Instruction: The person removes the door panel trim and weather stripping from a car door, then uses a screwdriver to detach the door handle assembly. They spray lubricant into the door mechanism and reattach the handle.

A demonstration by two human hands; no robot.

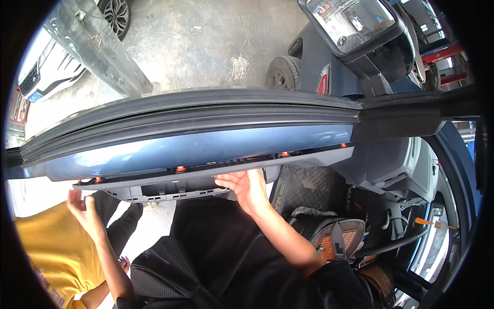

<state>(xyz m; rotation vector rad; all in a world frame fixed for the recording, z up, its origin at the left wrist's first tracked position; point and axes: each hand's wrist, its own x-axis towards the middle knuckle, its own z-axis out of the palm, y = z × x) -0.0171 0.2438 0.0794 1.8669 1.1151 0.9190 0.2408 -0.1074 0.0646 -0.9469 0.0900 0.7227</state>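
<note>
you stand at an open blue car door [195, 147], looking down over its top edge, which runs across the view from nine o'clock to three o'clock. a thick black rubber seal [190, 110] follows the top of the door. below the painted blue band sits the grey inner door panel [170, 188], pulled a little away from the metal, with small orange clips [180, 168] showing in the gap along its upper edge.

your right hand [246, 186] is at the centre of the view, fingers spread and open, pressed against the back of the door panel near its upper edge; it grips nothing. your left hand [85, 211] is at eight o'clock, open with the palm up, just below the left end of the panel; you cannot tell whether it touches it.

at seven o'clock a person in a yellow shirt [49, 247] is close beside you.

beyond the door, at twelve o'clock, lies a stained concrete floor [206, 36]. a white car [49, 64] stands at ten o'clock, a dark wheel [282, 72] sits past the door at one o'clock, and the door mirror [355, 23] juts out at one o'clock. at four o'clock you see the car's cabin: a black floor mat [303, 188] and a seat with a woven cushion [339, 237].
</note>
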